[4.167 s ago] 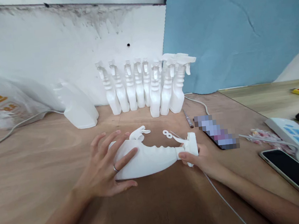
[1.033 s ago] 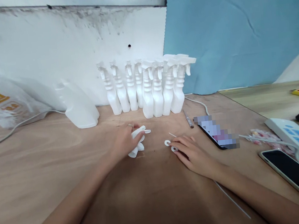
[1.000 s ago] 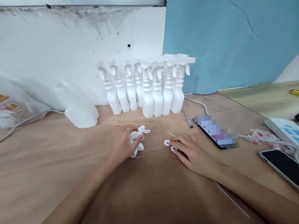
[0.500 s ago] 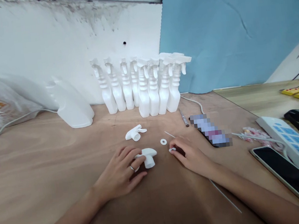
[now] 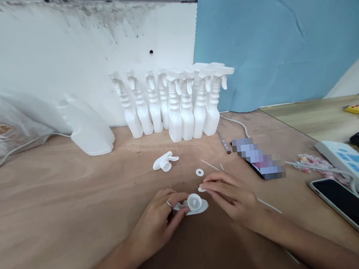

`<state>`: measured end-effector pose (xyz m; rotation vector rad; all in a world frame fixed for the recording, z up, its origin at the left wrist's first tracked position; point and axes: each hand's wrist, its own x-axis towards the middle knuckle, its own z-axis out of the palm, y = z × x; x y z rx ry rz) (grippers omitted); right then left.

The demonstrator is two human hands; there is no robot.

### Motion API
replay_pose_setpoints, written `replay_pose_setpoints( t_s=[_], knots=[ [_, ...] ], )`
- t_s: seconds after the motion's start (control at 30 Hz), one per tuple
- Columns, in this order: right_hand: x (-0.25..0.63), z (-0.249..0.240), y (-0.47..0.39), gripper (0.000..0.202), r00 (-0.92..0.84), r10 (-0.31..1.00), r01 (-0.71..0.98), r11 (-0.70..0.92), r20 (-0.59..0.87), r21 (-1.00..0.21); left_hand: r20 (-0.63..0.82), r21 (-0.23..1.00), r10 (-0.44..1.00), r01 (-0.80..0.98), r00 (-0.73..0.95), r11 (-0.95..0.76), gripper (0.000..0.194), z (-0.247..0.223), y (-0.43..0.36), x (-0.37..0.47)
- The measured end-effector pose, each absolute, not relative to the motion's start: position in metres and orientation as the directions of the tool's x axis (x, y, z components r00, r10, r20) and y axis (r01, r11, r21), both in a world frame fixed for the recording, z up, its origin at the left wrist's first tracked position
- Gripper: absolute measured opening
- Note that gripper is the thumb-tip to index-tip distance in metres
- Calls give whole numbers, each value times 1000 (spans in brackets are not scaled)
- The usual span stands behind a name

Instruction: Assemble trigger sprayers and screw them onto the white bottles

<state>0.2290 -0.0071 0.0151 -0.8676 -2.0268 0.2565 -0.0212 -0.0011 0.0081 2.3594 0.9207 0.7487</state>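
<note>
My left hand (image 5: 157, 216), a ring on one finger, grips a white trigger spray head (image 5: 200, 209) whose round collar opening faces up. Pinched between the fingertips of my right hand (image 5: 234, 195) is a small white washer (image 5: 201, 189), just above and right of that collar, apart from it. A second washer (image 5: 199, 172) lies flat on the table a little farther back. Another spray head (image 5: 165, 161) rests on its side behind my left hand. Thin white tubes (image 5: 210, 164) lie beside and partly under my right hand and forearm.
Several white spray bottles (image 5: 175, 122) stand along the wall, with a headless bottle (image 5: 92, 133) to their left. On the right are a pen (image 5: 224, 143), a blurred-screen phone (image 5: 259, 160), a black-screen phone (image 5: 351, 215) and a power strip (image 5: 349, 163). A plastic bag (image 5: 1, 123) sits far left.
My left hand has moved right and nearer, turning the spray head so its collar faces up. My right hand has brought the washer close to the collar. The view has shifted slightly.
</note>
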Motion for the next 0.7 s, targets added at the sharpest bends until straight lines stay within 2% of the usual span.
replay_pose_setpoints(
  t_s=[0.1, 0.23, 0.37, 0.53, 0.7],
  knots=[
    [225, 20, -11, 35, -485, 591, 416, 804, 644, -425, 344, 580, 684, 428, 643, -694, 26, 6, -2, -18],
    [225, 25, -12, 33, -632, 552, 323, 826, 544, -462, 389, 531, 638, 404, 664, -744, 29, 3, 0, -19],
    [230, 22, -10, 36, -655, 566, 377, 819, 501, -432, 388, 518, 650, 429, 653, -740, 29, 3, 0, -21],
    [228, 12, -8, 25, -663, 531, 389, 846, 527, -364, 361, 522, 676, 461, 643, -718, 28, 6, -3, -20],
    [225, 8, -6, 23, -695, 525, 423, 851, 491, -312, 430, 392, 548, 399, 717, -829, 31, 13, -6, -19]
  ],
)
